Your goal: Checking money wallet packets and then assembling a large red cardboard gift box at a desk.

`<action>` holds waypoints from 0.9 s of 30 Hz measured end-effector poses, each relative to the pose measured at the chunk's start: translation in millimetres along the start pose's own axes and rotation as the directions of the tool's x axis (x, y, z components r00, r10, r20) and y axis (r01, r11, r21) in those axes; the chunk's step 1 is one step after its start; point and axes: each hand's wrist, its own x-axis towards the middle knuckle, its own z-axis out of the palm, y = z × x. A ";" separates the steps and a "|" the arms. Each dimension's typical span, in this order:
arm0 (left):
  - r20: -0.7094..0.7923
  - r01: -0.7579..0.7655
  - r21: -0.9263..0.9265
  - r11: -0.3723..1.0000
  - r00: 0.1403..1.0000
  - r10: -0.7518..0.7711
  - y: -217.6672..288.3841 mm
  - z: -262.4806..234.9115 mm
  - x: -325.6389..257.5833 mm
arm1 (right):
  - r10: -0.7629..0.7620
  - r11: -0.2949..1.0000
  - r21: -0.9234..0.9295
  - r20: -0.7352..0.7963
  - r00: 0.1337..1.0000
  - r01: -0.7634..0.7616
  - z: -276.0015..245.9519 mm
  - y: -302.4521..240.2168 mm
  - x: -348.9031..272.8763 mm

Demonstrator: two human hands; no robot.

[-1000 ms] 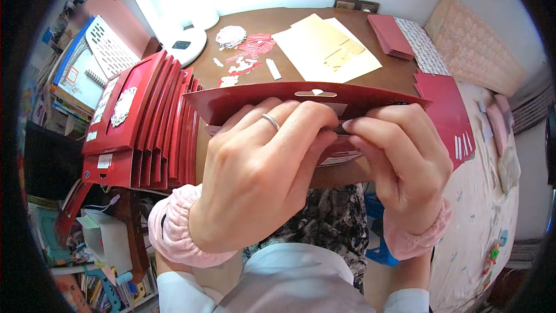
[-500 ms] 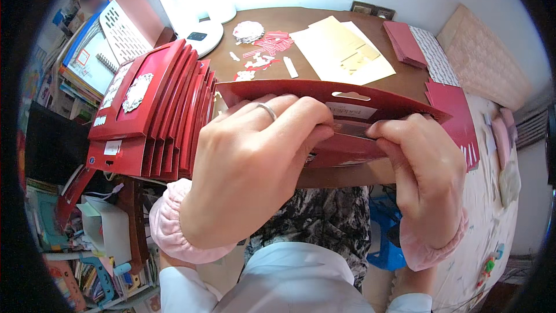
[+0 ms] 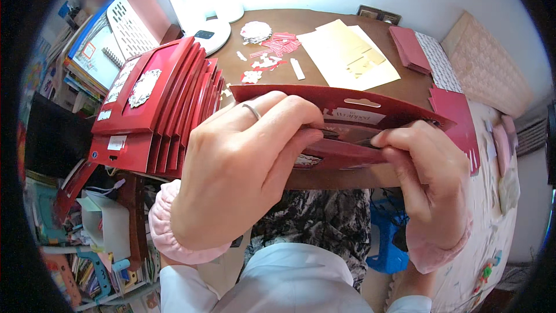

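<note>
Between my hands is a dark red cardboard packet point(image 3: 405, 111) with a slot-shaped hang hole and a white label inside its raised back flap. Its mouth faces up, and something clear and glossy shows within. My left hand point(image 3: 237, 165), a ring on one finger, is closed over the packet's left side, thumb against the opening. At the right end, my right hand point(image 3: 434, 177) pinches the inner edge between thumb and fingers. Left of my left hand stands a thick row of similar red packets point(image 3: 174, 90), the front one bearing a scalloped floral label point(image 3: 145, 88).
On the brown desk point(image 3: 324, 90) lie round scalloped labels point(image 3: 255, 32), red-and-white strips point(image 3: 282, 44) and cream sheets point(image 3: 347, 52). Red cards point(image 3: 410, 49) lie at the back right. A white lamp base point(image 3: 211, 36) stands behind the packets. Below right is a blue stool point(image 3: 387, 243).
The view has shifted slightly. The packet's back flap now leans so more of its label shows, and the opening looks a little wider. Both hands keep hold of it.
</note>
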 end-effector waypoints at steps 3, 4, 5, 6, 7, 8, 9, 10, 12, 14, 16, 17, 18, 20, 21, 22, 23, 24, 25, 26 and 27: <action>0.003 0.004 0.040 0.999 1.000 -0.005 0.1 2.1 0.4 | 0.056 0.993 0.102 0.029 0.998 -0.059 2.1 -12.6 5.9; 0.003 -0.002 0.064 0.998 1.000 0.002 -0.4 2.6 0.6 | 0.013 0.994 0.106 -0.004 1.000 -0.013 6.2 -13.7 7.9; 0.003 -0.002 0.065 0.998 1.000 0.001 -0.7 2.8 0.5 | -0.029 0.994 0.108 -0.037 0.999 0.033 9.4 -14.7 10.0; 0.007 -0.007 0.066 0.998 1.000 0.007 -0.4 1.7 0.0 | -0.032 0.993 0.112 -0.036 0.999 0.036 11.4 -16.6 12.4; 0.010 -0.013 0.067 0.998 1.000 0.013 -0.1 0.8 -0.5 | -0.020 0.992 0.127 -0.021 1.000 0.023 13.1 -18.4 14.8; 0.009 -0.010 0.070 0.997 1.000 0.009 0.2 0.1 -0.9 | -0.008 0.990 0.141 -0.005 1.000 0.009 14.2 -19.4 16.6; 0.009 -0.004 0.059 0.998 1.000 0.003 0.1 0.4 -1.3 | -0.012 0.990 0.142 -0.003 1.000 0.012 16.0 -18.8 17.4; 0.008 0.003 0.048 0.999 1.000 -0.003 0.0 0.7 -1.7 | -0.014 0.993 0.121 -0.018 1.000 0.016 18.4 -17.9 18.0; -0.001 0.006 0.024 1.000 1.000 -0.006 -1.5 2.0 -2.5 | -0.022 0.994 0.105 -0.030 0.999 0.025 20.6 -17.5 19.0; -0.010 0.013 0.003 1.000 1.000 -0.013 -3.3 1.7 -4.5 | -0.017 0.995 0.099 0.025 1.000 0.014 20.8 -15.7 18.7; -0.015 -0.002 -0.018 1.000 1.000 0.002 -3.3 1.1 -5.2 | -0.019 0.995 0.101 0.041 0.999 0.015 18.9 -16.6 18.9; -0.017 -0.001 -0.017 1.000 1.000 0.000 -4.1 0.0 -5.9 | -0.020 0.995 0.104 0.057 0.998 0.014 17.7 -17.0 19.3; -0.026 -0.009 -0.024 1.000 1.000 0.008 -5.7 -1.3 -6.8 | -0.022 0.995 0.103 0.057 0.998 0.016 16.0 -16.8 20.2; -0.038 -0.016 -0.028 0.999 0.999 0.014 -8.0 -1.8 -7.7 | -0.030 0.991 0.134 0.122 0.992 0.013 13.3 -16.2 22.8; -0.049 -0.026 -0.049 0.998 0.999 0.024 -9.3 -1.4 -8.0 | -0.033 0.991 0.135 0.122 0.992 0.016 13.9 -16.9 24.0; -0.060 -0.037 -0.069 0.997 0.998 0.033 -10.3 -1.1 -8.4 | -0.051 0.984 0.175 0.107 0.993 0.031 15.0 -18.2 25.4; -0.062 -0.036 -0.067 0.997 0.998 0.031 -10.5 -0.2 -8.9 | -0.068 0.975 0.215 0.090 0.994 0.047 16.1 -19.7 26.7; -0.067 -0.031 -0.095 0.995 0.997 0.024 -10.1 1.1 -8.7 | -0.069 0.975 0.215 0.090 0.993 0.049 17.1 -21.3 28.0; -0.071 -0.026 -0.123 0.992 0.997 0.017 -10.1 1.7 -8.7 | -0.064 0.977 0.207 0.085 0.994 0.045 18.4 -22.9 29.1; -0.073 -0.027 -0.123 0.992 0.997 0.018 -10.4 1.5 -8.7 | -0.058 0.979 0.199 0.080 0.995 0.041 19.2 -23.6 29.9; -0.081 -0.024 -0.107 0.994 0.997 0.015 -11.6 1.3 -9.4 | -0.061 0.979 0.200 0.082 0.995 0.044 21.2 -22.8 30.6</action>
